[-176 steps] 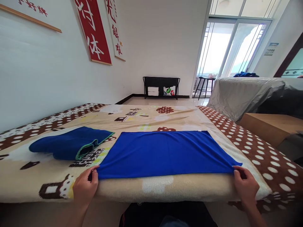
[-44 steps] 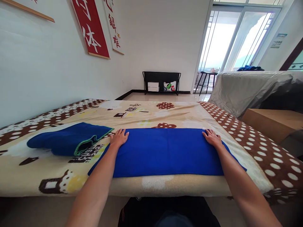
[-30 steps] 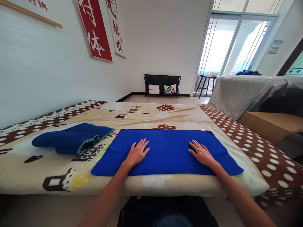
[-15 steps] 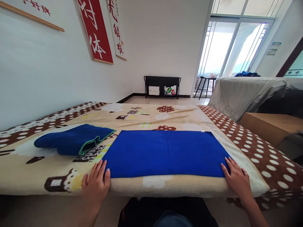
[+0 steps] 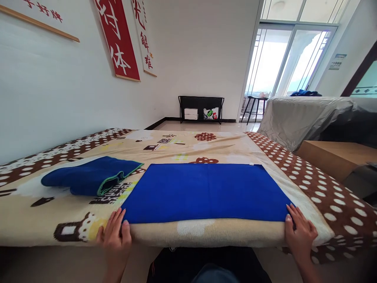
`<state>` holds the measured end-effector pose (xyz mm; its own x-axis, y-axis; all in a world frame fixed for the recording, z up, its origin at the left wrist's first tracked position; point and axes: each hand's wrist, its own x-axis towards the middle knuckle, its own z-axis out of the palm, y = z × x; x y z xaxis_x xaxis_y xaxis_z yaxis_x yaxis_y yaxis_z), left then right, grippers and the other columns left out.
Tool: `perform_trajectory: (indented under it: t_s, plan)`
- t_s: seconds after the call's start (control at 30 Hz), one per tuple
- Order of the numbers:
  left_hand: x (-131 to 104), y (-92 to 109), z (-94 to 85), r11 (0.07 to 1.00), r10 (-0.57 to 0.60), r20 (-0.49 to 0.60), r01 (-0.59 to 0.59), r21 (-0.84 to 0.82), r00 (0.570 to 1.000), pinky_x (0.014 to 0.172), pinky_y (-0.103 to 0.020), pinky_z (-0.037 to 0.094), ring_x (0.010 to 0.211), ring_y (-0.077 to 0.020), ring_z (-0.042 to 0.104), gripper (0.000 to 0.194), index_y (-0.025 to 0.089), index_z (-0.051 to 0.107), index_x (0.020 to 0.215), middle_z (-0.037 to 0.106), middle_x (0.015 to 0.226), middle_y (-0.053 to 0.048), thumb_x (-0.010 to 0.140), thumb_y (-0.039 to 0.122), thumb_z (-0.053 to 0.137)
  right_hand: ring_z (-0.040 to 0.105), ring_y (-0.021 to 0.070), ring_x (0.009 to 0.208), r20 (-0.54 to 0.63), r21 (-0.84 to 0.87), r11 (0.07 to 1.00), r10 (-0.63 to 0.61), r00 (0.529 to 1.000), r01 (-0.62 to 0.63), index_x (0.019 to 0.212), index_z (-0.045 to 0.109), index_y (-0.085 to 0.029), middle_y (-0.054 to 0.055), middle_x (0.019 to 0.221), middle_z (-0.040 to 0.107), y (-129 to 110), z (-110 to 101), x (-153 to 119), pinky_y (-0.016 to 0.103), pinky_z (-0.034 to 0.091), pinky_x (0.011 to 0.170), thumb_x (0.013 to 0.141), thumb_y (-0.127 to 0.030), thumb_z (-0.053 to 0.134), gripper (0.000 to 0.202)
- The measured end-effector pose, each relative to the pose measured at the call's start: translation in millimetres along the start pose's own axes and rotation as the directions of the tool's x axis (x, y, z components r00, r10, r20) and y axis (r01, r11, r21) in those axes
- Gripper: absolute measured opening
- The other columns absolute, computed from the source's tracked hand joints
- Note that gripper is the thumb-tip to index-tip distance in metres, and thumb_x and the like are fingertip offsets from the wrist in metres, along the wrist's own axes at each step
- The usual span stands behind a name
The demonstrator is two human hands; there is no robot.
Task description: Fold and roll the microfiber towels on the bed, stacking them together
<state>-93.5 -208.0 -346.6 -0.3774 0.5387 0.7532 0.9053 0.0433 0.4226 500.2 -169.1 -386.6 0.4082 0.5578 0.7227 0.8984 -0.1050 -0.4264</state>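
A bright blue cloth (image 5: 206,192) lies flat on the patterned blanket, a small white tag on its far edge. At its near left corner rests my left hand (image 5: 114,232), fingers apart, the fingertips touching the corner. My right hand (image 5: 299,230) is at the near right corner, its fingers spread and the tips by the cloth's edge. Neither hand is closed round anything. To the left, a darker blue cloth (image 5: 85,177) with green edging lies loosely folded.
The beige blanket (image 5: 159,234) has brown polka-dot borders and covers the bed. Beyond it stand a black rack (image 5: 201,106) and a black stool (image 5: 255,105). A cardboard box (image 5: 338,157) and a plastic-covered object (image 5: 294,118) are at the right.
Both hands have moved outward and slightly nearer to me. The near corners of the bright blue cloth now reach farther to the left and right.
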Motion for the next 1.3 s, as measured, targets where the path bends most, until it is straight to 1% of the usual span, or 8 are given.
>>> perform_trajectory:
  t_s: [0.13,0.23,0.33,0.47,0.53,0.63,0.8,1.3]
  plan:
    - [14.1,44.9,-3.3,0.997,-0.001,0.051,0.004,-0.075,0.999,0.12,-0.051,0.015,0.146,-0.0262,0.034,0.046,0.03,0.049,0.141,0.048,0.151,-0.005,0.098,0.035,0.035,0.052,0.0295,0.13,-0.035,0.057,0.998,0.027,0.999,-0.025,0.125,0.063,-0.02,0.011,0.138,0.058,-36.1,-15.0,-4.6,0.051,0.022,0.113,0.095,-0.048,0.028,0.054]
    - [30.1,95.5,11.5,0.969,0.116,0.269,-0.05,-0.241,0.956,0.116,-0.046,0.025,0.145,-0.0224,0.036,0.048,0.032,0.042,0.145,0.042,0.155,-0.003,0.099,0.036,0.033,0.055,0.0285,0.127,0.09,0.205,0.974,-0.114,0.989,0.093,0.125,0.062,-0.021,0.011,0.136,0.06,-81.5,-28.8,-17.9,0.048,0.028,0.111,0.097,-0.042,0.034,0.045]
    - [50.1,153.5,42.6,0.926,0.338,0.569,-0.157,-0.344,0.75,0.115,-0.043,0.027,0.146,-0.0186,0.033,0.051,0.033,0.037,0.148,0.037,0.158,-0.002,0.098,0.035,0.032,0.056,0.025,0.125,0.152,0.402,0.854,-0.417,0.896,0.33,0.126,0.061,-0.028,0.006,0.134,0.062,-134.0,-35.6,-34.2,0.045,0.037,0.105,0.096,-0.03,0.044,0.034]
    - [77.5,218.0,100.2,0.87,0.463,0.817,-0.352,-0.345,0.343,0.119,-0.051,0.018,0.152,-0.0216,0.018,0.057,0.03,0.028,0.154,0.021,0.164,-0.004,0.099,0.041,0.035,0.059,0.0233,0.115,0.133,0.486,0.725,-0.613,0.779,0.488,0.125,0.061,-0.027,0.005,0.124,0.066,-194.5,-30.6,-50.5,0.041,0.042,0.096,0.092,-0.018,0.049,0.036]
    - [89.1,236.0,131.1,0.867,0.445,0.848,-0.374,-0.328,0.287,0.119,-0.056,0.017,0.151,-0.0254,0.018,0.057,0.028,0.032,0.152,0.023,0.164,-0.006,0.098,0.041,0.04,0.061,0.0234,0.099,0.12,0.416,0.776,-0.564,0.817,0.474,0.116,0.064,-0.024,0.007,0.109,0.069,-214.8,-26.0,-56.8,0.04,0.043,0.088,0.09,-0.016,0.05,0.031]
    - [102.2,244.2,172.0,0.892,0.38,0.871,-0.375,-0.254,0.313,0.116,-0.062,0.021,0.148,-0.0315,0.026,0.052,0.025,0.041,0.147,0.031,0.16,-0.012,0.098,0.041,0.045,0.055,0.0212,0.077,0.102,0.297,0.839,-0.502,0.859,0.455,0.107,0.067,-0.021,0.006,0.085,0.065,-230.6,-20.9,-64.7,0.037,0.04,0.073,0.089,-0.015,0.049,0.026]
    - [113.4,236.9,211.9,0.914,0.309,0.857,-0.379,-0.147,0.413,0.101,-0.053,0.047,0.121,-0.0274,0.055,0.045,0.018,0.054,0.133,0.052,0.138,-0.012,0.093,0.039,0.061,0.054,0.0175,0.065,0.065,0.297,0.812,-0.543,0.837,0.503,0.105,0.067,-0.021,0.002,0.069,0.06,-233.6,-13.9,-69.6,0.033,0.035,0.067,0.093,-0.013,0.046,0.025]
    - [122.2,265.8,249.9,0.925,0.26,0.759,-0.381,-0.018,0.597,0.091,-0.045,0.054,0.108,-0.0226,0.061,0.037,0.017,0.058,0.125,0.059,0.127,-0.01,0.094,0.037,0.059,0.056,0.0136,0.05,0.013,0.35,0.777,-0.563,0.826,0.524,0.103,0.069,-0.02,-0.002,0.06,0.063,-232.4,2.2,-72.4,0.031,0.034,0.056,0.096,-0.012,0.046,0.025]
